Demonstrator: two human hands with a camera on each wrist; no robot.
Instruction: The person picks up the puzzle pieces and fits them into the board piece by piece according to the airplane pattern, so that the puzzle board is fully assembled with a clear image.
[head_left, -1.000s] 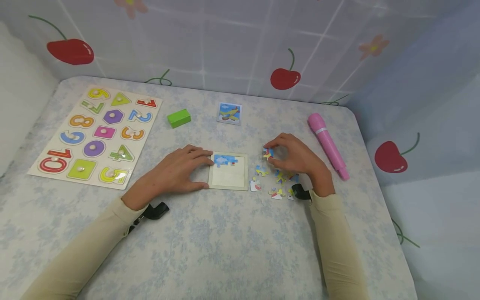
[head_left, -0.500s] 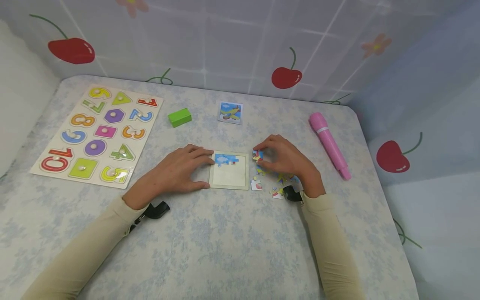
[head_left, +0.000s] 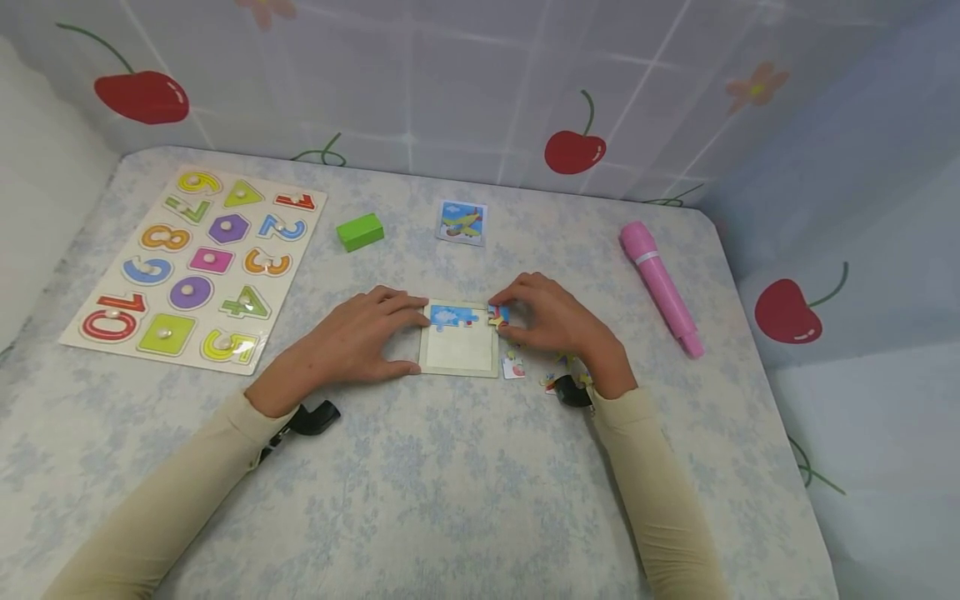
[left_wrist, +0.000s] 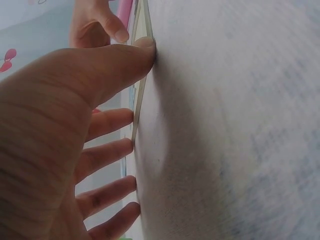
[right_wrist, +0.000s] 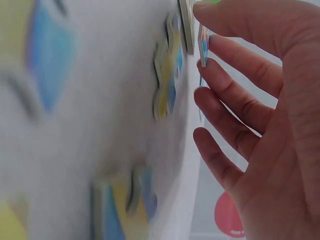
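Fingers of the right hand were clamped on a piece, thumb on the near side; in the right wrist view the last fingers stood fanned apart. The piece, blue, red and yellow, was over the right edge of the tray, by its far right corner; whether the two touched could not be told. Fingers of the left hand were spread apart, some tips at the tray's left edge and the thumb on its near left corner. Inside the tray, joined pieces showing sky and cloud ran along the far side. Loose pieces lay just right of the tray, some partly hidden by the right arm. Beyond the tray stood a green block and lay a plane card. A number board lay far left, a pink microphone at right.
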